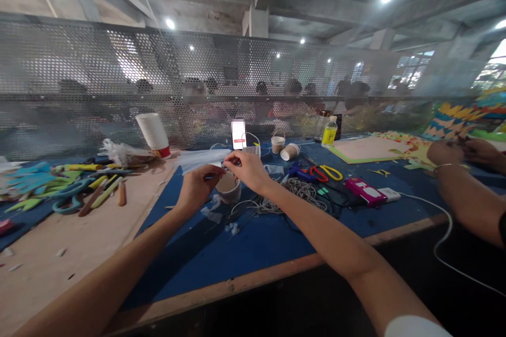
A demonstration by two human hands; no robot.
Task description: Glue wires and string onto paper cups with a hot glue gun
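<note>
A small beige paper cup [230, 193] stands upright on the blue mat, under and between my hands. My left hand [198, 188] is closed in a pinch at the left side of the cup's rim. From the right, my right hand [248, 169] pinches just above the same rim, fingertips close to those of the left. What sits between the fingertips is too small to make out. To the right of the cup lies a tangled pile of grey cord [302, 195]. Scraps of clear plastic [233, 228] lie in front of it.
Two more paper cups [290, 151], a lit phone [238, 134], a glue gun [298, 170], scissors [331, 171] and a magenta box [366, 191] lie beyond. Stacked white cups [153, 134] and tools [100, 195] are at left. Another person's hands [446, 154] work at right.
</note>
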